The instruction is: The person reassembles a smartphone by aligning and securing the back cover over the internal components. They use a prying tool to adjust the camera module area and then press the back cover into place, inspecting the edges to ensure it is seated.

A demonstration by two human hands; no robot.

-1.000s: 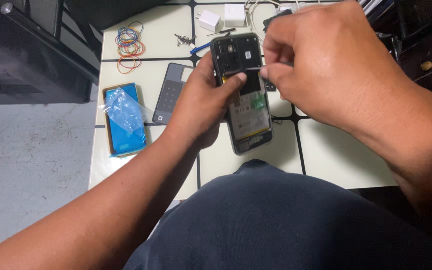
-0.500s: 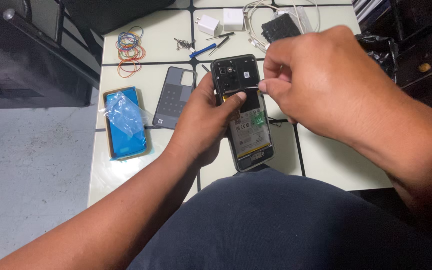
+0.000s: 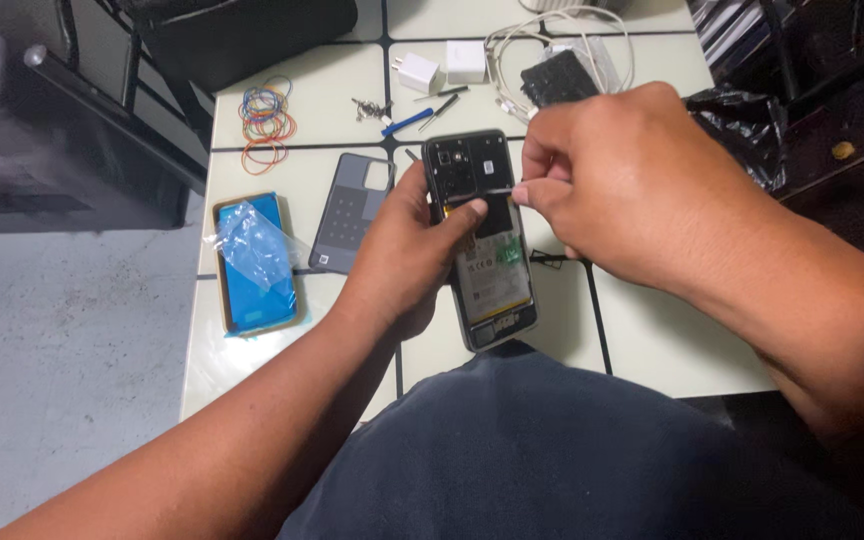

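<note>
My left hand grips an opened phone with its back cover off, so the battery and dark inner frame show. The left thumb presses across the phone's middle. My right hand hovers over the phone's right edge with its fingertips pinched on a thin tool or part that touches the phone near the thumb; what it pinches is too small to tell. The phone is held above the white tiled table, over my dark-clothed knee.
A grey back cover lies left of the phone. Further left is a blue phone screen with a clear plastic bag on it. Rubber bands, screws, a blue-handled screwdriver, white chargers, cables and a black bag lie farther back.
The view shifted, so the table appears lower and nearer. Both hands stayed on the phone; the right fingertips kept working at its upper middle beside the left thumb.
</note>
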